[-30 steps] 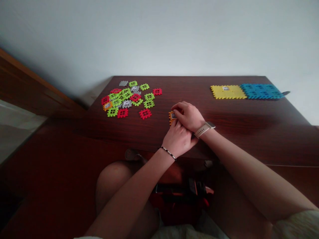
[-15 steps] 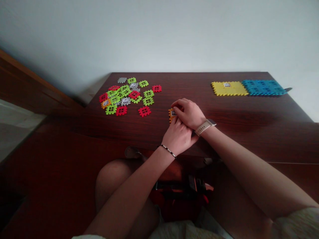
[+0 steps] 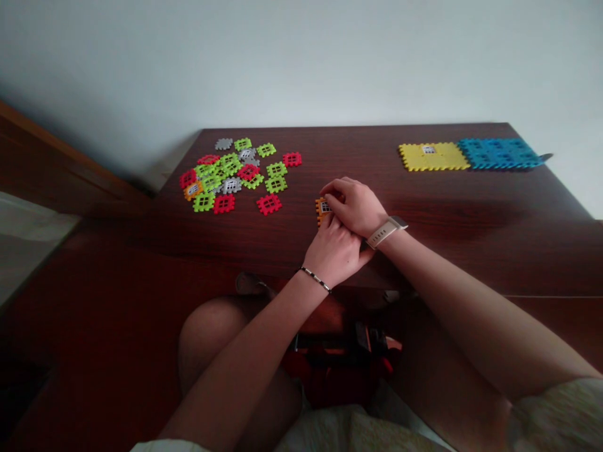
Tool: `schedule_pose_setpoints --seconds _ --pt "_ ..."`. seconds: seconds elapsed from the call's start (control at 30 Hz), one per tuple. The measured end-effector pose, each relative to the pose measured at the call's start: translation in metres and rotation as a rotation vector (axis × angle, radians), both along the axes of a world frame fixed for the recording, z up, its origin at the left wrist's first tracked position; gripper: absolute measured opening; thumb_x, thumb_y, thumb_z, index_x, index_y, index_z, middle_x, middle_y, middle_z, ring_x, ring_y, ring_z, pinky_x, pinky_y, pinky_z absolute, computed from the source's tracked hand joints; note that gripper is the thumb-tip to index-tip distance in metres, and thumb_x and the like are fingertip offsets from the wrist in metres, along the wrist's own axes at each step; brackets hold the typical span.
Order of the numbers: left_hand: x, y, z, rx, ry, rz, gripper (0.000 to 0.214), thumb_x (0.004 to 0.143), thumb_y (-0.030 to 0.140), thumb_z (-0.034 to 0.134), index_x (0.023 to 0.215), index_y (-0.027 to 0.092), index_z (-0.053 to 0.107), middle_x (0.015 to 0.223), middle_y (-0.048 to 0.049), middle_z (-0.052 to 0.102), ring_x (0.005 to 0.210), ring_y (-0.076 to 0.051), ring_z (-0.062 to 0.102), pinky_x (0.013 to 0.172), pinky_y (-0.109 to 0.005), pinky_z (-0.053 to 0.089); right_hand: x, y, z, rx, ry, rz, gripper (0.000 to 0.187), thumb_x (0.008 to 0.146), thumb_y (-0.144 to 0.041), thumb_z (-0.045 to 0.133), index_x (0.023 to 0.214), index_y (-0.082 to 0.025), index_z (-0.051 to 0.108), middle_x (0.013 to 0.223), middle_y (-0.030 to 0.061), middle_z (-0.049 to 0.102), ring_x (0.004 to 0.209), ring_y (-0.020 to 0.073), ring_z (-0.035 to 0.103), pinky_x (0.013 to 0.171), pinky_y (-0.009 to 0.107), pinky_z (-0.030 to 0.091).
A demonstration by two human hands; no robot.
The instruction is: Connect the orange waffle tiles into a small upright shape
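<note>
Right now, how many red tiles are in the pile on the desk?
6 red tiles: one at far right, one top left, one left edge, one mid-pile, one front left, one front right. More may be hidden underneath.

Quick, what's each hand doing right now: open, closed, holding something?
Left hand: closed, apparently gripping the orange plastic tile.
Right hand: closed over the same tile, which it seems to hold together with the left.
</note>
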State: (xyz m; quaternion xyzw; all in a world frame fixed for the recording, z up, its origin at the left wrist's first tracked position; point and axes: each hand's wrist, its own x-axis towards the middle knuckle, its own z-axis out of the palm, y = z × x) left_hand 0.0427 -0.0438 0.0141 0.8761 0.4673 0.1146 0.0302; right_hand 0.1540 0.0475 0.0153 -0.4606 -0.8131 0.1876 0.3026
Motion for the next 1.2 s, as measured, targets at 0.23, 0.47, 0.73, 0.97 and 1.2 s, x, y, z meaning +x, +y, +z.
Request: schedule_pose_setpoints --seconds 0.23,0.47,0.73,0.97,1.2 --pt "-0.0004 -0.0002 0.0004 0.001 0.016 0.0 0.055 0.108 0.047 0.055 0.139 0.004 0.069 0.137 -0.0231 0.071 0.138 -0.039 0.057 0.125 -0.053 0.037 0.0001 -0.0007 0.0003 0.006 -0.003 -0.001 0.023 0.099 -0.029 0.056 0.105 -0.022 0.077 0.108 0.0097 0.075 0.102 0.0274 0.067 0.096 0.043 0.051" --pt "-0.0007 -0.0008 0.0011 0.015 0.027 0.0 0.056 0.109 0.049 0.055 0.139 0.004 0.07 0.135 -0.0231 0.072 0.138 -0.04 0.057 0.124 -0.054 0.037 0.0003 -0.0005 0.0011 -0.006 -0.009 0.004 0.025 0.099 -0.03 0.055 0.106 -0.021 0.077 0.109 0.0106 0.074 0.103 0.0274 0.067 0.097 0.043 0.05" --pt "0.0001 -0.0014 0.0032 0.017 0.035 -0.004 0.051 0.109 0.046 0.055 0.13 0.005 0.074 0.127 -0.0221 0.076 0.132 -0.04 0.061 0.121 -0.053 0.04 -0.0002 -0.0002 -0.0001 0.02 -0.01 -0.001 0.024 0.098 -0.028 0.056 0.105 -0.02 0.077 0.107 0.0098 0.075 0.099 0.0267 0.068 0.094 0.042 0.052" --pt "-0.0002 -0.0015 0.0026 0.027 0.044 -0.005 0.048 0.108 0.045 0.055 0.129 0.006 0.073 0.125 -0.0206 0.076 0.13 -0.038 0.062 0.12 -0.052 0.041 0.0 -0.001 0.0009 0.025 -0.011 -0.001 0.024 0.098 -0.028 0.056 0.105 -0.02 0.078 0.106 0.0105 0.076 0.097 0.0267 0.067 0.093 0.042 0.051" --pt "-0.0003 -0.0011 0.0025 0.019 0.039 -0.005 0.048 0.108 0.045 0.055 0.128 0.005 0.074 0.124 -0.0213 0.077 0.131 -0.039 0.061 0.121 -0.053 0.04 0.0 -0.001 0.0016 0.001 -0.016 -0.007 0.024 0.098 -0.028 0.056 0.106 -0.021 0.077 0.107 0.01 0.075 0.098 0.0265 0.067 0.093 0.041 0.051"
